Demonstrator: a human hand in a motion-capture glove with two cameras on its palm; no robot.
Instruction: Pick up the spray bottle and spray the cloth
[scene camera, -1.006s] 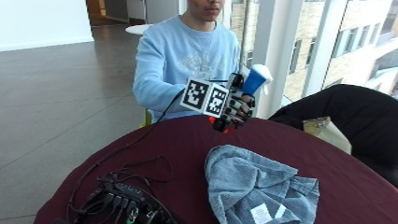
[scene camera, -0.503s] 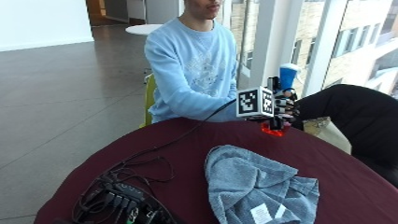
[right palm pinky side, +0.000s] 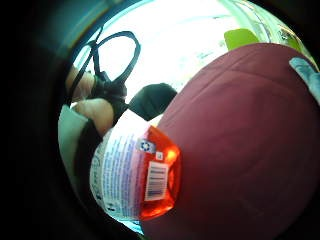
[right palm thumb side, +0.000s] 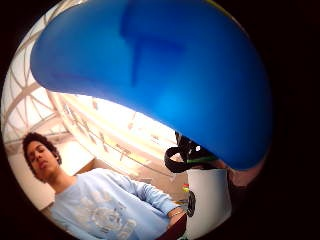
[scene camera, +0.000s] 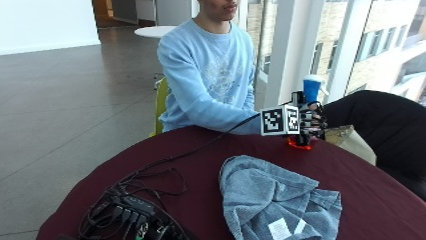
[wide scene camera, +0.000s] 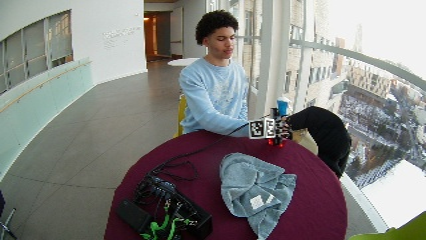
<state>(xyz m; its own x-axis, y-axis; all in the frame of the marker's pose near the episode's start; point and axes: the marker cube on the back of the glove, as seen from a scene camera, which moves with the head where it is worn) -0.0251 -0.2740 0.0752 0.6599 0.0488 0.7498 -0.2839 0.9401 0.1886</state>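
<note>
Hand (wide scene camera: 282, 129) grips spray bottle (wide scene camera: 282, 120) beyond cloth (wide scene camera: 256, 190).

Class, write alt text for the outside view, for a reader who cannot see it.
A person's black-gloved right hand grips an orange spray bottle with a blue top, its base on or just above the round maroon table. A crumpled grey towel lies nearer the camera.

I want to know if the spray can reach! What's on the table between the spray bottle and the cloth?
Nothing: only bare maroon tabletop separates the spray bottle from the grey cloth, clearest in the outside view.
</note>
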